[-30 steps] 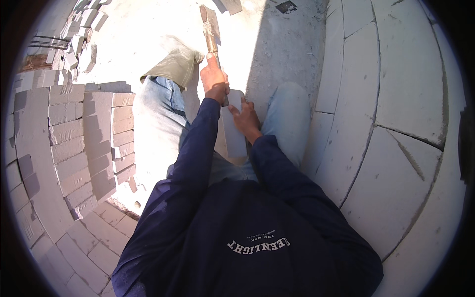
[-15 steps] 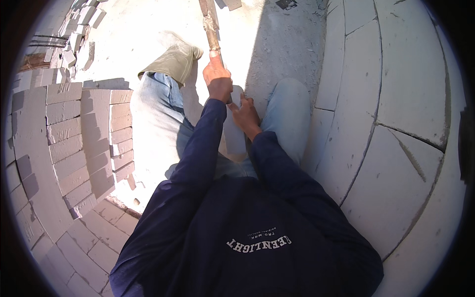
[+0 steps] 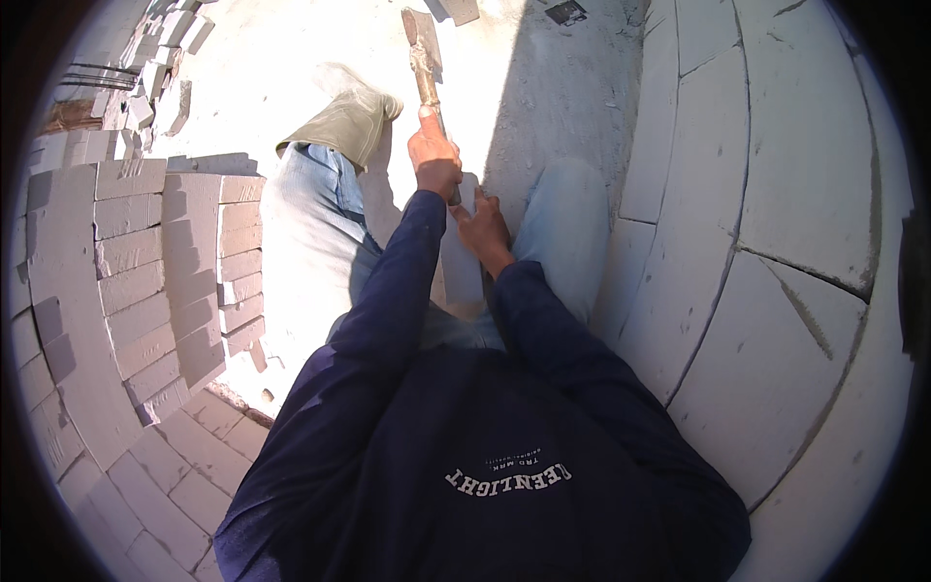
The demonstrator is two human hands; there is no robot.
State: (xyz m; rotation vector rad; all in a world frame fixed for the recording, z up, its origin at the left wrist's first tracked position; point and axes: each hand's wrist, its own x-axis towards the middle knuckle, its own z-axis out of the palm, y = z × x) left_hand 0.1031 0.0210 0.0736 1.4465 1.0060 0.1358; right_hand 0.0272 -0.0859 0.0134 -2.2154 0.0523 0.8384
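My left hand (image 3: 434, 160) is wrapped round a long tool (image 3: 426, 82) with a worn, pale-crusted shaft. Its flat, rusty-brown head points away from me; the part beneath my fist is mostly hidden. Between my knees a narrow pale block (image 3: 462, 272) stretches toward my body. My right hand (image 3: 485, 231) grips the block's right side near its far end, thumb and forefinger spread along it. The two hands are close together, the left one farther from me. I cannot make out whether the tool touches the block.
Stacked pale blocks (image 3: 131, 262) stand at my left, with loose blocks (image 3: 175, 34) beyond them. A wall of large pale blocks (image 3: 718, 204) rises close on my right. Dusty ground (image 3: 548, 116) lies ahead, partly shaded, with a small dark scrap (image 3: 565, 13) on it.
My left hand and the tool have shifted slightly right and nearer to me, bringing more of the tool's head into view. My right hand and the block have barely moved.
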